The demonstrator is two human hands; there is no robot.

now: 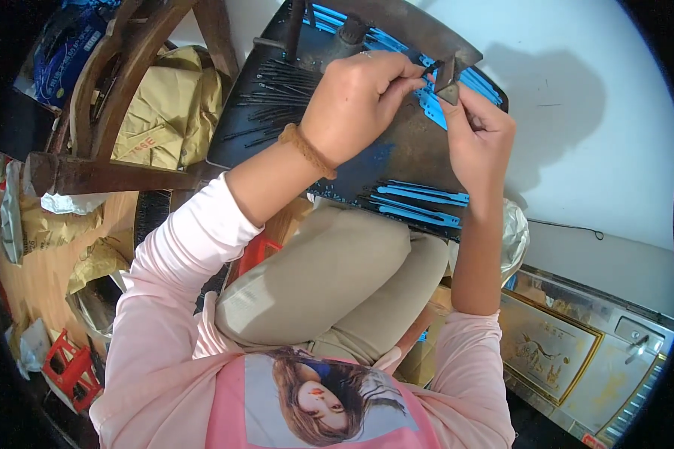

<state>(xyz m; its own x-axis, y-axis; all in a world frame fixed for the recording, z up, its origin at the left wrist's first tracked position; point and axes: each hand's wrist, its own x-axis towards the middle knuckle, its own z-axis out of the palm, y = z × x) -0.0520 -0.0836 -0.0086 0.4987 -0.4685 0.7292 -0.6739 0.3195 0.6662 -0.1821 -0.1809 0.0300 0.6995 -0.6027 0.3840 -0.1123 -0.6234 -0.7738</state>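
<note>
My left hand (356, 97) reaches over the dark work board (352, 166) with thumb and forefinger pinched on a small thin black piece (430, 69). Close beside it, my right hand (481, 123) is closed, its thumb against a blue plastic strip (431, 107) under a metal block (448, 81) with a pointed end. The fingers partly hide where the pieces meet. A fan of thin black rods (281, 91) lies left of my left hand. Nearer to me, several blue and black strips (419, 203) lie along the board's edge.
More blue strips (475, 82) lie at the board's far side, by upright metal posts (352, 31). At left stand a wooden chair frame (105, 176) and a yellow-brown sack (165, 112). A red plastic stool (71, 370) is lower left; a cabinet (550, 348) stands lower right.
</note>
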